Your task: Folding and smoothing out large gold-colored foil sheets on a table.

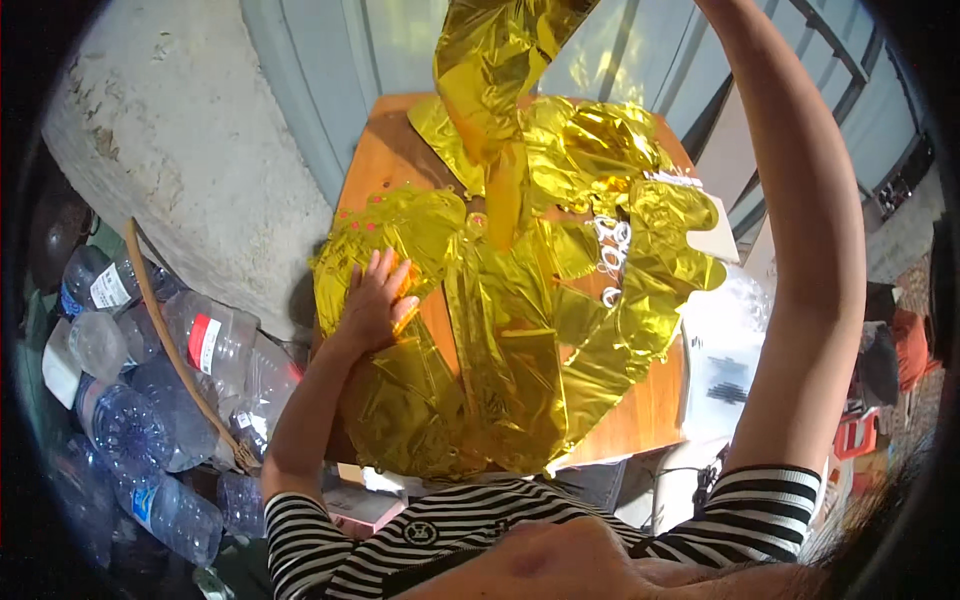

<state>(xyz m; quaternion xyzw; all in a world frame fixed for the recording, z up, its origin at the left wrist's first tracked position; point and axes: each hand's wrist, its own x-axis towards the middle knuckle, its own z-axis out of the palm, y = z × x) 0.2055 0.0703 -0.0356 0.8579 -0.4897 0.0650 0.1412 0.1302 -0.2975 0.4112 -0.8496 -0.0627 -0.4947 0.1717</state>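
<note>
Flat, shiny gold foil balloons (pixel 510 370) lie spread over a wooden table (pixel 630 410), overlapping one another. On the left-hand pile (pixel 400 225), which carries small red spots, my left hand (pixel 378 302) rests with its fingers apart, pressing on the foil. One long gold foil piece (pixel 490 90) rises from the middle of the table and runs out of the top of the view. My right arm stretches up past the top edge, so the hand is out of sight; what it holds cannot be seen. White looped strings (pixel 611 245) lie among the foil on the right.
Clear plastic bottles (pixel 130 430) are heaped left of the table, with a curved wooden stick (pixel 165 320) across them. A rough concrete slab (pixel 190 150) stands behind them. Grey-blue metal panels (pixel 320 60) rise beyond the table. A clear plastic bag (pixel 725 350) sits at its right.
</note>
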